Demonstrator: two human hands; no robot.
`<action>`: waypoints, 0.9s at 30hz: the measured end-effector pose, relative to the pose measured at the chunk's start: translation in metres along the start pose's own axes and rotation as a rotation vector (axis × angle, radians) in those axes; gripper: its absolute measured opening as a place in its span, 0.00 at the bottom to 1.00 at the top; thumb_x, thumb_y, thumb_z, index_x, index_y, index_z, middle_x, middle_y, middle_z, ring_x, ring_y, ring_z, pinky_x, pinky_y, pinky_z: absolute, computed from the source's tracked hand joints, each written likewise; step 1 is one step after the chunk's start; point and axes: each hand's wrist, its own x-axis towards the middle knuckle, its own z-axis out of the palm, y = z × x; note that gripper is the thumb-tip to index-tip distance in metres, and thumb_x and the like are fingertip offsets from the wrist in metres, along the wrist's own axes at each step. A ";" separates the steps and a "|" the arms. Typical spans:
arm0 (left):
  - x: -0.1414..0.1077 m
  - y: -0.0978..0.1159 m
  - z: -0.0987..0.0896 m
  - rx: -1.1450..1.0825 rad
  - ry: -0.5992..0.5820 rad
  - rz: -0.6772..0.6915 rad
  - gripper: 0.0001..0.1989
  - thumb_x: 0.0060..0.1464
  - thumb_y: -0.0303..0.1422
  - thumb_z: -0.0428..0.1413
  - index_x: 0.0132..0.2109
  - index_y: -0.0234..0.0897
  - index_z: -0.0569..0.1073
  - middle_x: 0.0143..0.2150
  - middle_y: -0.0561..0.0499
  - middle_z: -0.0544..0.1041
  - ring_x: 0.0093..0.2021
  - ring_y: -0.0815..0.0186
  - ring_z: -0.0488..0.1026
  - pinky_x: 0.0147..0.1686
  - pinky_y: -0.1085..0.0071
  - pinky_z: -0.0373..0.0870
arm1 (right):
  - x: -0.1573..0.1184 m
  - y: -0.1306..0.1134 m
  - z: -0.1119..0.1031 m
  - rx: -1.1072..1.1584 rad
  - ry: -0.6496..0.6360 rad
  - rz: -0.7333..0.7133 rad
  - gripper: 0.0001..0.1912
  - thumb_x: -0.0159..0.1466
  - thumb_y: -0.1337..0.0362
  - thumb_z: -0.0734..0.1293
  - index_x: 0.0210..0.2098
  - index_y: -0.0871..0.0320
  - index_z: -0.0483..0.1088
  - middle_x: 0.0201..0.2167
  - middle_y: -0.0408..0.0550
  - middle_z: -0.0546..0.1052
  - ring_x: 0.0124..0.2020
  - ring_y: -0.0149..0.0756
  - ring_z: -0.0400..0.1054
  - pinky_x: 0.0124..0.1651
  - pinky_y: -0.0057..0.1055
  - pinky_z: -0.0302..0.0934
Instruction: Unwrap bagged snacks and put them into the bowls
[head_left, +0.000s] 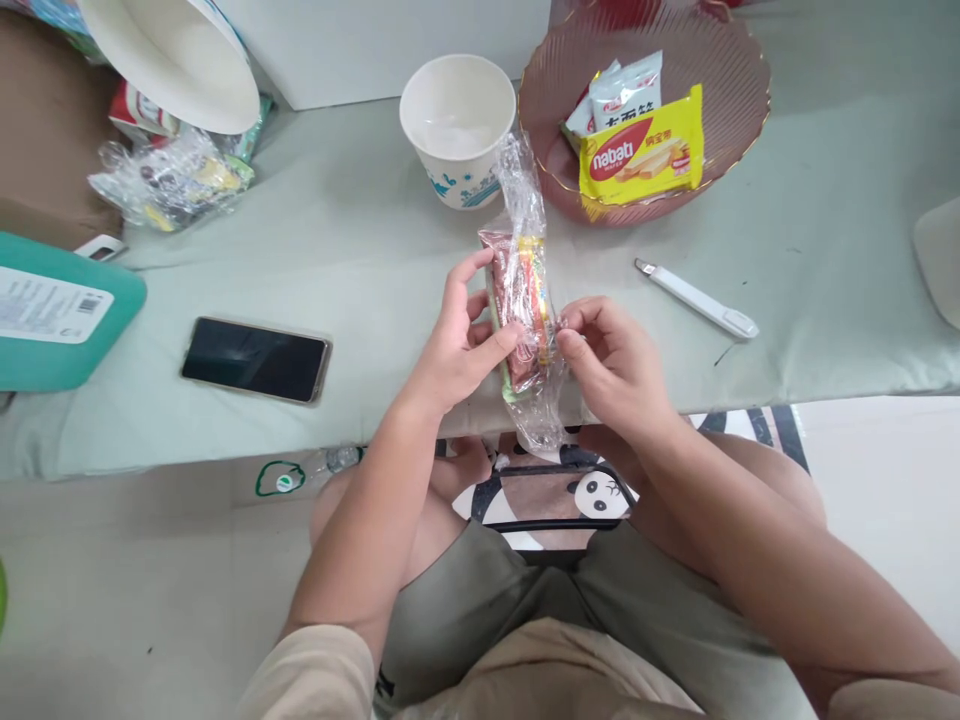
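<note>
A bundle of snack packets [504, 278] in clear plastic wrap lies near the table's front edge, its loose wrap ends sticking out at the far and near sides. Red-brown and yellow packaging shows through the film. My left hand [469, 345] grips the bundle from the left, thumb on top and fingers along its far left side. At the right side of the bundle, my right hand [607, 365] pinches a bit of the clear wrap between thumb and forefinger.
Behind the bundle stand a paper cup [457, 120] and a pink ribbed bowl [739, 110] holding a yellow wafer packet [645, 150] and other packets. A white utility knife [697, 298] lies right, a phone [256, 358] left. Farther left are a green container [112, 300] and crumpled plastic packaging [176, 175].
</note>
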 end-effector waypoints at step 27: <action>0.000 0.015 0.000 -0.100 -0.012 -0.090 0.46 0.45 0.38 0.71 0.66 0.52 0.57 0.68 0.45 0.67 0.63 0.50 0.73 0.62 0.53 0.72 | 0.004 0.007 -0.015 -0.148 0.062 -0.146 0.30 0.58 0.54 0.74 0.56 0.51 0.63 0.56 0.54 0.74 0.56 0.47 0.72 0.56 0.48 0.68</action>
